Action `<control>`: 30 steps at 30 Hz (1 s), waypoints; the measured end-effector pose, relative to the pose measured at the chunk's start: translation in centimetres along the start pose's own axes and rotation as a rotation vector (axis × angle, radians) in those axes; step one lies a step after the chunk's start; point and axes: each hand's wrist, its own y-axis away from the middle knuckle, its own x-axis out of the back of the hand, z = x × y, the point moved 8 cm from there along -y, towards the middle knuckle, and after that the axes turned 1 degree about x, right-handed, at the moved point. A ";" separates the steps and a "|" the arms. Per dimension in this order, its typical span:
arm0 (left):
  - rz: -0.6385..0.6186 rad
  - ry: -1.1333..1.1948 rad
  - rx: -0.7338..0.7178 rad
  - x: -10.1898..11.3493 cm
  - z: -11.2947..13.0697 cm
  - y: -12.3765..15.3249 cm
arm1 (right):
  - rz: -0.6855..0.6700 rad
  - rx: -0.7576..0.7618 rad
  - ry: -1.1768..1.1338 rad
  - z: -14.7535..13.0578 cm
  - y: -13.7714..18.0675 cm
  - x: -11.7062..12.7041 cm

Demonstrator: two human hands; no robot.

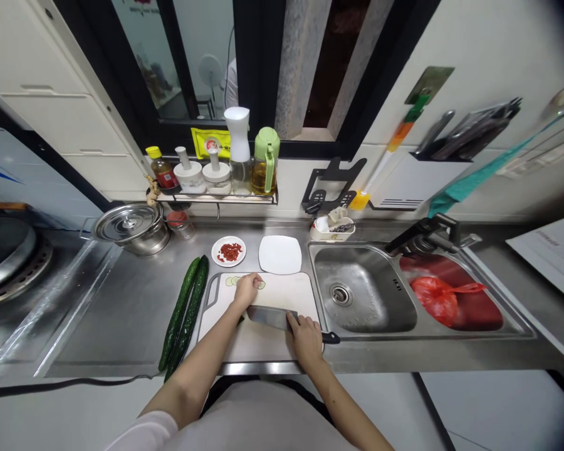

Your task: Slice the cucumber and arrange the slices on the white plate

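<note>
The white cutting board (275, 351) lies on the counter in front of me. At its far edge, my left hand (247, 289) is closed with its fingertips at a pale green cucumber slice (262, 285). More cucumber slices (230, 282) lie in a row just left of those fingers. My right hand (305, 338) grips a kitchen knife (271, 317), its wide blade pointing left over the board and its black handle sticking out past the right edge. A small dark green piece (240, 320) shows partly behind my left wrist; what it is I cannot make out.
Two whole cucumbers (186, 313) lie left of the board. Behind it stand a plate of chopped red bits (216, 258) and a white square plate (280, 254). A lidded steel pot (145, 241) is at the back left, a sink (366, 300) at the right. A seasoning rack (207, 198) hangs behind.
</note>
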 end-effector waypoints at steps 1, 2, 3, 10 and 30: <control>0.004 -0.008 -0.008 -0.2 0.1 -0.3 | 0.003 -0.004 0.002 0.2 0.1 -0.1; 0.005 -0.016 -0.014 -0.3 0.1 -0.6 | 0.006 -0.008 0.003 0.3 0.1 -0.1; 0.004 -0.026 -0.020 -0.5 0.1 -0.8 | 0.008 -0.012 0.004 0.4 0.2 -0.2; 0.003 -0.126 -0.076 -1.2 0.4 -1.3 | 0.005 -0.032 -0.001 0.9 0.3 -0.1; -0.005 -0.272 -0.150 -1.7 0.6 -1.4 | -0.018 -0.029 -0.019 1.2 0.5 -0.4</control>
